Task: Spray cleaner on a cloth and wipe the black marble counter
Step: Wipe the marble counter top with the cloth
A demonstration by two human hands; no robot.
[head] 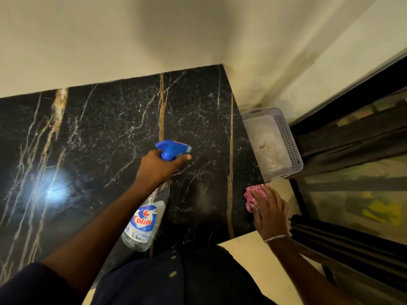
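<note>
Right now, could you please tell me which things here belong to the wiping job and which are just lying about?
For the job: spray bottle in the left hand; pink cloth under the right hand; black counter.
Just lying about: plastic basket beside the counter; dark curtain at the right.

Left arm extended forward, forearm bare. Left hand (161, 170) grips the spray bottle (146, 216) at its neck, forefinger stretched out beneath the nozzle. Right arm reaches forward; right hand (269, 211) lies palm down, fingers fairly straight, pressing on the cloth (253, 193).
</note>
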